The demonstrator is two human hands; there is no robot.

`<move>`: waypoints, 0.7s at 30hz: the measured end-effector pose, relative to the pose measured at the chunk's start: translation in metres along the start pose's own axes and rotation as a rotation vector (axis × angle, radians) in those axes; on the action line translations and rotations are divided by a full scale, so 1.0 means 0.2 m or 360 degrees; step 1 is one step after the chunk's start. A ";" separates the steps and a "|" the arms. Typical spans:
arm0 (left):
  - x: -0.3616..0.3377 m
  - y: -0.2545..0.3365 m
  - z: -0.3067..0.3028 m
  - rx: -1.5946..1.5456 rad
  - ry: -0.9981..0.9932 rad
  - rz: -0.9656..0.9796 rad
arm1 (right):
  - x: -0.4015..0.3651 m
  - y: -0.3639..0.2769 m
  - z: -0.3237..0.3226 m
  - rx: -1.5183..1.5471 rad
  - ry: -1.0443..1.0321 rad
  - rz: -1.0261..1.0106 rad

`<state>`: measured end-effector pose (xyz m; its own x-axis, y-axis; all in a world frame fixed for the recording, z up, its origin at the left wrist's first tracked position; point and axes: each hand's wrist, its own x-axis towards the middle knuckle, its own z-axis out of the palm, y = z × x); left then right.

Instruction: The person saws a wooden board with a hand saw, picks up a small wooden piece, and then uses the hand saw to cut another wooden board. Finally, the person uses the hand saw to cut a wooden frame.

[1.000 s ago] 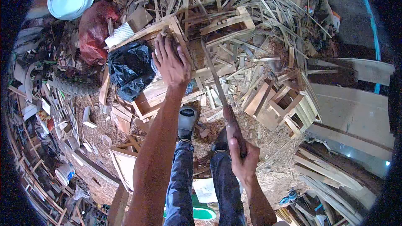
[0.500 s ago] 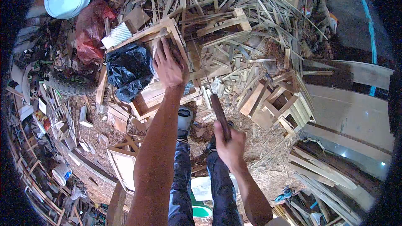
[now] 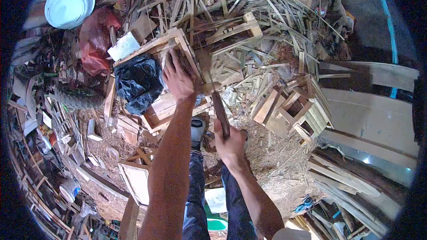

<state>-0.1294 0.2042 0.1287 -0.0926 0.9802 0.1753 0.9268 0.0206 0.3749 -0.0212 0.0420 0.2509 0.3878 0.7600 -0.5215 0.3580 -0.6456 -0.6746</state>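
Note:
My left hand [image 3: 179,82] rests over a wooden block [image 3: 186,61], its fingers stretched along the block and pressing it against the corner of a wooden crate [image 3: 180,40]. A crumpled black plastic bag [image 3: 138,80] lies in the crate beside this hand. My right hand [image 3: 230,146] is closed around the long dark wooden handle of a machete [image 3: 219,109]. Its blade points up and away, blurred by motion, just right of the crate's side. The blade's tip cannot be made out clearly.
A slatted wooden box [image 3: 307,109] stands on the right. Loose wood strips [image 3: 262,0] are heaped at the back. A white basin [image 3: 70,3], a red plastic bag [image 3: 94,42] and a tyre [image 3: 78,98] are at the left. Stacked boards [image 3: 347,175] lie at the lower right.
My right hand and the machete have moved left, towards the crate's side. My left hand still presses on the wooden block. The whole view has shifted slightly.

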 end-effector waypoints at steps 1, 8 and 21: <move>0.01 0.00 0.01 -0.0006 -0.0002 0.0004 | -0.06 0.00 -0.05 -0.0001 0.0052 -0.0044; -0.01 -0.01 0.01 -0.0167 0.0040 0.0045 | -0.26 0.10 -0.17 0.0011 0.0157 -0.0154; -0.06 -0.14 -0.22 -0.0435 -0.0551 0.1075 | -0.26 0.19 -0.04 0.0019 0.0203 -0.0060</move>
<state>-0.1709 0.1825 0.1561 0.6154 0.7700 0.1684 0.6163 -0.6032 0.5062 -0.0202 -0.0229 0.2569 0.4792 0.7676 -0.4256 0.3646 -0.6152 -0.6990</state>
